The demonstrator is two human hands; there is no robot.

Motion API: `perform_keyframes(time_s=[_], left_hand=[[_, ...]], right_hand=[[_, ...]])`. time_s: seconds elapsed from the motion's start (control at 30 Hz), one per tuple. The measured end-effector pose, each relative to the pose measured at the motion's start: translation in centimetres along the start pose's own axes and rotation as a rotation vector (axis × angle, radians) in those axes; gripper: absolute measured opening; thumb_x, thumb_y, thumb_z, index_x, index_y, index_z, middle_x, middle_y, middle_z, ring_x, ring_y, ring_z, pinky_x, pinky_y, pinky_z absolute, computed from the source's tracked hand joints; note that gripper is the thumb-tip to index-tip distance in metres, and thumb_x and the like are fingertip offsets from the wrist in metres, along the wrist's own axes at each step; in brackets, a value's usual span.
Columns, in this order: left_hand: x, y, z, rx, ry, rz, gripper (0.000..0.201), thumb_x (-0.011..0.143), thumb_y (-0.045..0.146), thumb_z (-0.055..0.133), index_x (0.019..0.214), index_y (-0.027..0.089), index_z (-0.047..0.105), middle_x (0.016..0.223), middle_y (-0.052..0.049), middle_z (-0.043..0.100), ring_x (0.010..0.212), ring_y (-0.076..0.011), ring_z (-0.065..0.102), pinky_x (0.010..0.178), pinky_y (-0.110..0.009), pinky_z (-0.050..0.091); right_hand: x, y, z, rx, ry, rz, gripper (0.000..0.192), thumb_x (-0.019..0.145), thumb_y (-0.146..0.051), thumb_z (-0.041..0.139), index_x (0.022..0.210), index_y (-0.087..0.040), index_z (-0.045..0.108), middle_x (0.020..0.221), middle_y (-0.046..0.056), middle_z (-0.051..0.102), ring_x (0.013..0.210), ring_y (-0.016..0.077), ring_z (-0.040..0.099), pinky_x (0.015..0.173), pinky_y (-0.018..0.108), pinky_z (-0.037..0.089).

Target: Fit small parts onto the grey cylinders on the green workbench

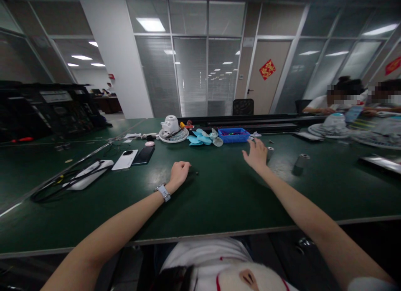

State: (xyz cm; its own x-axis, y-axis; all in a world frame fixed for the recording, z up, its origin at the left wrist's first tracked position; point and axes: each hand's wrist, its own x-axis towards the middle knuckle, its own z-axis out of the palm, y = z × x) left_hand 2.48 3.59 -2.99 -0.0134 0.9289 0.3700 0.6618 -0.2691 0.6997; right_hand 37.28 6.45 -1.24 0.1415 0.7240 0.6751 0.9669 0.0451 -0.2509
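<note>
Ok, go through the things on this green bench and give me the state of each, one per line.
left hand: closed, resting on the table
right hand: open, reaching forward, holding nothing
blue tray: upright, small parts inside
fan blade: loose, lying flat
two phones: flat, side by side

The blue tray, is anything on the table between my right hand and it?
Nothing visible stands in the way. The right hand reaches open over bare green table, just short of the blue tray. The small metal cylinder sits off to the hand's right, and the blue fan blades lie left of the tray.
</note>
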Motion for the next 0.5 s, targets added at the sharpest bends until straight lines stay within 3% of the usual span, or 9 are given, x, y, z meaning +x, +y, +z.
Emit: perform_keyframes(time_s=[0.13,0.23,0.33,0.5], left_hand=[[0.1,-0.2,0.1,-0.003,0.022,0.015,0.038,0.083,0.033,0.041,0.073,0.017,0.074,0.078,-0.008,0.073,0.082,-0.0235,0.064,0.074,-0.032,0.047],[0.1,-0.2,0.2,-0.008,0.041,0.035,0.038,0.082,0.031,0.04,0.075,0.017,0.074,0.087,-0.009,0.074,0.087,-0.0233,0.064,0.078,-0.032,0.047],[0.1,-0.1,0.2,0.021,0.023,0.068,0.035,0.082,0.029,0.04,0.067,0.018,0.069,0.089,-0.009,0.074,0.09,-0.0226,0.064,0.081,-0.032,0.046],[0.1,0.0,0.3,0.052,0.005,0.062,0.043,0.09,0.038,0.036,0.056,0.021,0.055,0.075,-0.007,0.07,0.08,-0.0219,0.063,0.076,-0.032,0.044]], right_hand=[[-3.7,-8.8,0.1,0.418,-0.34,-0.55,0.045,0.094,-0.038,0.052,0.137,-0.025,0.055,0.154,0.01,0.04,0.143,0.0285,0.031,0.114,0.053,0.026],[-6.1,-12.8,0.6,0.592,-0.557,-0.778,0.043,0.095,-0.035,0.053,0.137,-0.028,0.057,0.154,0.005,0.039,0.145,0.0243,0.031,0.115,0.049,0.028],[-6.8,-13.7,1.0,0.671,-0.672,-0.787,0.037,0.095,-0.031,0.053,0.129,-0.026,0.064,0.145,0.005,0.052,0.137,0.0227,0.045,0.113,0.045,0.034],[-5.9,-12.2,1.1,0.671,-0.628,-0.682,0.034,0.089,-0.016,0.055,0.116,-0.027,0.072,0.12,0.002,0.07,0.116,0.021,0.063,0.106,0.042,0.045]])
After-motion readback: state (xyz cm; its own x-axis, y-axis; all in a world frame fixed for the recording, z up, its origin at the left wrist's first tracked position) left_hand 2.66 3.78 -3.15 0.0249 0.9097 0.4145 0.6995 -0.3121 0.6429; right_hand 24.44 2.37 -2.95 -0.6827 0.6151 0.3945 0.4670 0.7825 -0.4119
